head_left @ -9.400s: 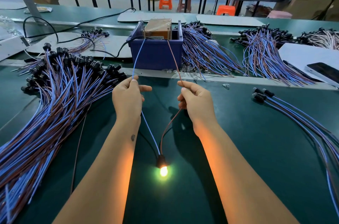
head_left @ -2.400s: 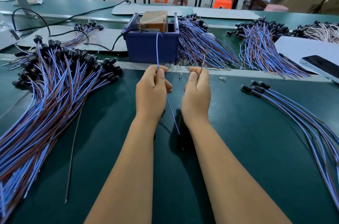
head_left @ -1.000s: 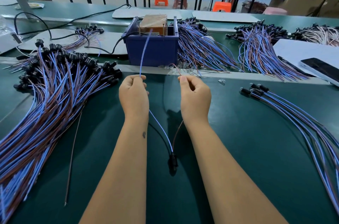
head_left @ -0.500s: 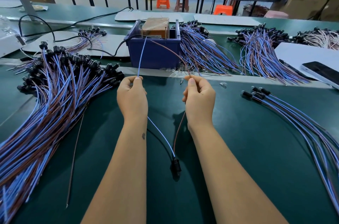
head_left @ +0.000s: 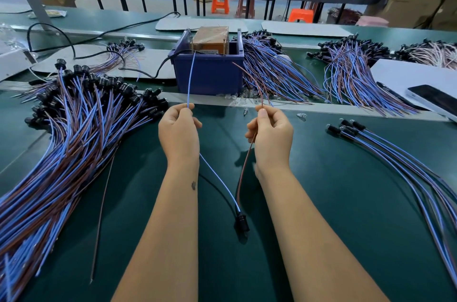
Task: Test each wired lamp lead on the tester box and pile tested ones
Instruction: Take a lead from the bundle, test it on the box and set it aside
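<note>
Lamp lead: one lead spans both hands; its black lamp socket (head_left: pixel 241 221) hangs low between the forearms, just above the green bench top (head_left: pixel 333 178), and the lamp is unlit.
Blue wire (head_left: pixel 190 79): runs from the socket up through the left hand and on to the left upright pin of the tester box; its tip is at the pin, but contact cannot be told.
Brown wire (head_left: pixel 243 168): rises from the socket into the right hand; its free end curves up toward the box and stops short of the right pin.
Left hand (head_left: pixel 179 132): fingers curled, pinching the blue wire at the fingertips.
Right hand (head_left: pixel 270 133): fingers curled, pinching the brown wire between thumb and forefinger; the two hands are apart, side by side.
Tester box (head_left: pixel 210 37): a brown block with two upright pins, seated in a blue plastic bin (head_left: pixel 210 74) directly beyond the hands.
Large lead pile (head_left: pixel 61 141): blue and brown leads with black sockets, fanned out to the left.
Small lead pile (head_left: pixel 395 153): a few leads lying at right.
Far lead piles (head_left: pixel 351 69): more bundles behind the rail, right of the bin.
Loose brown wire (head_left: pixel 101 215): lies alone left of the left forearm.
Phone (head_left: pixel 435 101): rests at the far right edge.
</note>
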A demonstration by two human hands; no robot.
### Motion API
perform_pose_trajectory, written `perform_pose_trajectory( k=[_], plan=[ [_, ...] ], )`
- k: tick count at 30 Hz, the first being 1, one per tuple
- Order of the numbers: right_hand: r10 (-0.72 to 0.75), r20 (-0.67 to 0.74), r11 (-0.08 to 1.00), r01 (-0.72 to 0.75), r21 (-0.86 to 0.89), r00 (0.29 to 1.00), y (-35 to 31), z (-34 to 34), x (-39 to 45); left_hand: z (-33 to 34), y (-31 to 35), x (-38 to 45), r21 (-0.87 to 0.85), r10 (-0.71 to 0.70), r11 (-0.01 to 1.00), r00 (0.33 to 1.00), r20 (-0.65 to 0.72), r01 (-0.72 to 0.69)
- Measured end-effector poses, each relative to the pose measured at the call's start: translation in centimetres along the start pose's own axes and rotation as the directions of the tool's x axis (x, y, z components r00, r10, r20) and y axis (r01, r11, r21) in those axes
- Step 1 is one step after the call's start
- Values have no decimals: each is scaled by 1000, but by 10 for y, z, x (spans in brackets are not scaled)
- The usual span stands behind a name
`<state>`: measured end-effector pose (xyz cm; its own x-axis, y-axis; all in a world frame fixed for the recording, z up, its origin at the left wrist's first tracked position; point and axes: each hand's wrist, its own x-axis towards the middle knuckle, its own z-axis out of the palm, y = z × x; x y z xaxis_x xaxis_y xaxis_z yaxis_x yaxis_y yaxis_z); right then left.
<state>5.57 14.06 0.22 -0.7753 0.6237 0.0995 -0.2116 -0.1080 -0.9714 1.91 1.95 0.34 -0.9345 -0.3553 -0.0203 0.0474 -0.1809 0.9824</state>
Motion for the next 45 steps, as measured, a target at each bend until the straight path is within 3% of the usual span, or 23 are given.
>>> perform_pose_trajectory(
  k=[29,45],
  plan=[
    [-56,-46,987,63,147,997,-6,0,-4,-1,-2,3,14,-18,1000,1000,22,17],
    [30,49,990,-36,134,998,-2,3,-2,-1,-1,4,18,-9,1000,1000,29,9]
  ],
)
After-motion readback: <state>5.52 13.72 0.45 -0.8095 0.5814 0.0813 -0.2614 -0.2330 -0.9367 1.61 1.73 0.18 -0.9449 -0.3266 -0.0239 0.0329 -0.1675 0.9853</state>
